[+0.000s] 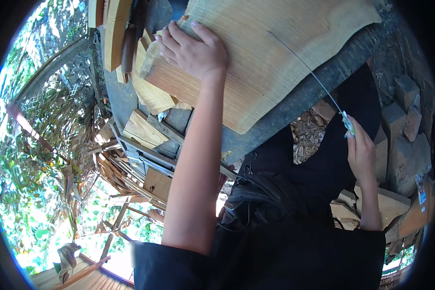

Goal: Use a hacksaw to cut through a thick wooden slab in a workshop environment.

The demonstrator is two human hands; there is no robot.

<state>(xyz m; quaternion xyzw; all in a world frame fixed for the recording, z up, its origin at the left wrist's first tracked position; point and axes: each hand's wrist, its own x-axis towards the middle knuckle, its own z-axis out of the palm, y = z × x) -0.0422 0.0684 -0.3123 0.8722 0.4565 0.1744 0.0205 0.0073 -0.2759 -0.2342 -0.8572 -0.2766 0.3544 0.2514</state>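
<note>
A wide pale wooden slab (266, 63) with a wavy natural edge lies flat on a dark work table. My left hand (195, 50) presses on its far left part, palm down with the fingers spread. Off the slab's right side, my right hand (361, 150) is closed around the wrapped, whitish-green end of a long thin metal blade (319, 81). The blade slants up and left, and its tip appears over the slab. From this view I cannot tell whether the tip touches the wood.
Wooden offcuts (152, 94) lie left of the slab, beside upright boards (116, 36). A loose board (145, 129) rests nearer on the left. The dark table's edge (275, 135) runs in front of my legs. Wood blocks (403, 140) are piled at right; shavings (307, 137) cover the ground.
</note>
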